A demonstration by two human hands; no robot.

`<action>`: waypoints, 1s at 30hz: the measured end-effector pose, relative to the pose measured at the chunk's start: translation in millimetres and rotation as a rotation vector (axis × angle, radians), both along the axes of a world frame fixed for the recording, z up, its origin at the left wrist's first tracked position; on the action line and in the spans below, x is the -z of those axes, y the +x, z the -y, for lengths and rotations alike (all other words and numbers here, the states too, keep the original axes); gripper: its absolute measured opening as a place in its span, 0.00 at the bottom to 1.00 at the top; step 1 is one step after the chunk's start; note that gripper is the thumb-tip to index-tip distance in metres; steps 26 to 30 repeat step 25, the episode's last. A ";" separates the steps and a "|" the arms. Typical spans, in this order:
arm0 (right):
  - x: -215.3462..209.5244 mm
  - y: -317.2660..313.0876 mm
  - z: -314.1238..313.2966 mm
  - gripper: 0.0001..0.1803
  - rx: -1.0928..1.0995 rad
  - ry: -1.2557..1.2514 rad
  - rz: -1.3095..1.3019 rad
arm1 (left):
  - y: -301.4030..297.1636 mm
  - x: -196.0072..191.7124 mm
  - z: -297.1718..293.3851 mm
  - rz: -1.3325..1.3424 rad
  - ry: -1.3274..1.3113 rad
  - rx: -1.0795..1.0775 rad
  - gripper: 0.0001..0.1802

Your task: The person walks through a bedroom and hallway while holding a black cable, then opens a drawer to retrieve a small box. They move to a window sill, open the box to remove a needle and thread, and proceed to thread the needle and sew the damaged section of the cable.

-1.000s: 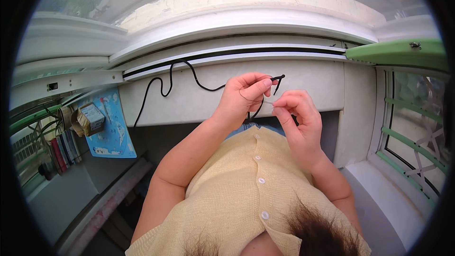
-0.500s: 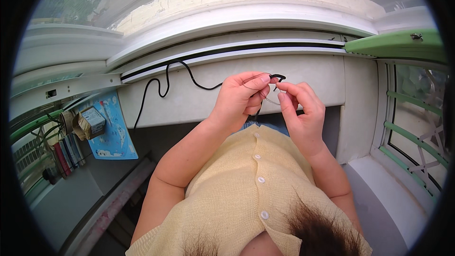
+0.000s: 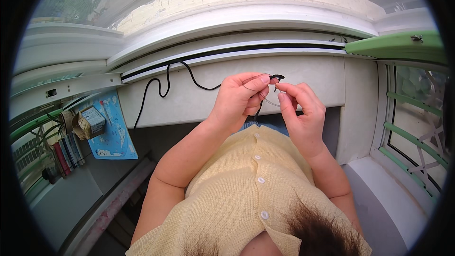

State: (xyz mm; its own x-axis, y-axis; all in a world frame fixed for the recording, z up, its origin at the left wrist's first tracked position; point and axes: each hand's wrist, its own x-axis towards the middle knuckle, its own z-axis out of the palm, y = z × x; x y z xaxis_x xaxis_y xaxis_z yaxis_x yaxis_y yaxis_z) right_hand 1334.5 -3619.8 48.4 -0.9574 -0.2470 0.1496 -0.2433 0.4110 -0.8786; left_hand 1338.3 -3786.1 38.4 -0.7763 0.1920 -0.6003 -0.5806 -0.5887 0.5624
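My left hand (image 3: 244,92) is closed, thumb and forefinger pinching a black cord (image 3: 168,80) near its end. A short black loop or knot (image 3: 278,77) sticks out past those fingertips. From there a thin dark strand (image 3: 270,101), thread or fine wire, curves in a loop around the left fingers and over to the right. My right hand (image 3: 303,106), just right of the left one, has thumb and forefinger pinched together at that strand. The tips hide exactly what they grip. Both hands hover above the near edge of the pale sill.
The pale sill (image 3: 313,73) carries the cord's wavy length, which hangs over the front edge at left. Behind it runs a white window track (image 3: 227,50). To the left are a blue sheet (image 3: 116,135), a small carton (image 3: 92,122) and several books (image 3: 68,151). A green frame (image 3: 398,45) stands right.
The black loop past my left fingertips has shifted slightly. Both hands stay almost in place, with the same pinches.
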 end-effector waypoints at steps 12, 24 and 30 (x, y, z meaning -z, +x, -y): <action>-1.9 0.2 0.4 0.09 -0.006 -0.056 0.045 | 3.0 -0.9 -0.2 -0.132 -0.153 0.003 0.11; -5.2 0.5 -1.9 0.09 -0.021 -0.002 0.029 | 8.0 6.5 -8.0 -0.409 -0.582 -0.001 0.10; -5.2 0.4 -1.9 0.09 -0.021 -0.002 0.028 | 8.3 7.8 -8.2 -0.433 -0.610 -0.003 0.10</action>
